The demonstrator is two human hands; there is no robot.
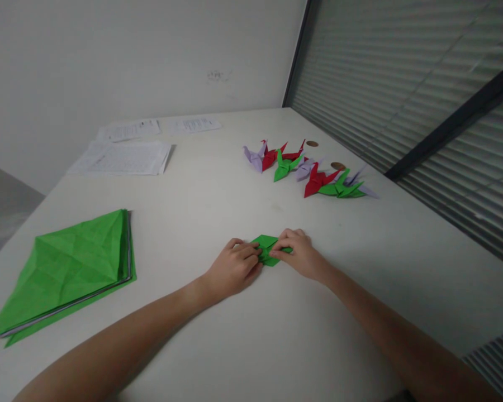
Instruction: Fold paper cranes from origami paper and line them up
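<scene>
A small folded green paper piece [266, 243] lies flat on the white table [218, 201] in front of me. My left hand [235, 268] rests on its left side with fingertips pinched on the paper. My right hand [299, 253] covers its right side, fingers curled and pressing the fold. Much of the paper is hidden under both hands.
A stack of green paper sheets [73, 262] lies at the left. Several folded paper cranes [308, 170] in red, green and lilac lie at the far right near the window blinds [423, 100]. Printed white papers [123, 157] lie at the back left.
</scene>
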